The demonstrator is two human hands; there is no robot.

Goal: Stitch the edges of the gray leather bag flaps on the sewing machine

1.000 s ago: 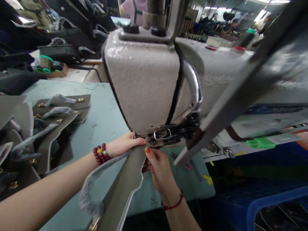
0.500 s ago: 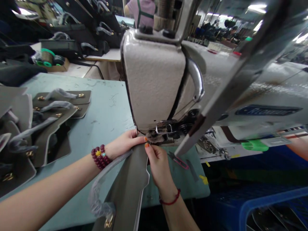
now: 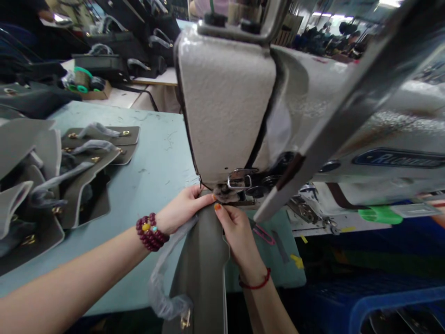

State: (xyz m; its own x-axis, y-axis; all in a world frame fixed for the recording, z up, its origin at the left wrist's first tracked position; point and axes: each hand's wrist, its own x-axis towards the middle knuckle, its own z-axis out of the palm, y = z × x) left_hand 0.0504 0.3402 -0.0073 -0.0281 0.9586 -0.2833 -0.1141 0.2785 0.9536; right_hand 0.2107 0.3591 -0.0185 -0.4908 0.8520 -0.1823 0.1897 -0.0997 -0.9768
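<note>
A grey panel (image 3: 205, 264) with a plastic-wrapped handle (image 3: 162, 283) reaches from the bottom of the picture up under the head of a sewing machine (image 3: 225, 102). My left hand (image 3: 186, 206), below a beaded bracelet, pinches the panel's left side near the presser foot, thumb on top. Across from it, my right hand (image 3: 239, 229) grips the panel's right edge between thumb and fingers. The two thumb tips lie close together. The panel's far end is hidden under the machine head.
Grey panels with wrapped handles (image 3: 83, 176) lie piled on the table (image 3: 156, 139) at left. Pink snips (image 3: 264, 234) lie right of my right hand. A blue crate (image 3: 361, 301) stands at lower right; black bags (image 3: 100, 65) are behind.
The view has shifted slightly, so the table items appear further right. The panel's lower part has swung to the right and looks straighter. Both hands keep their hold beside the presser foot.
</note>
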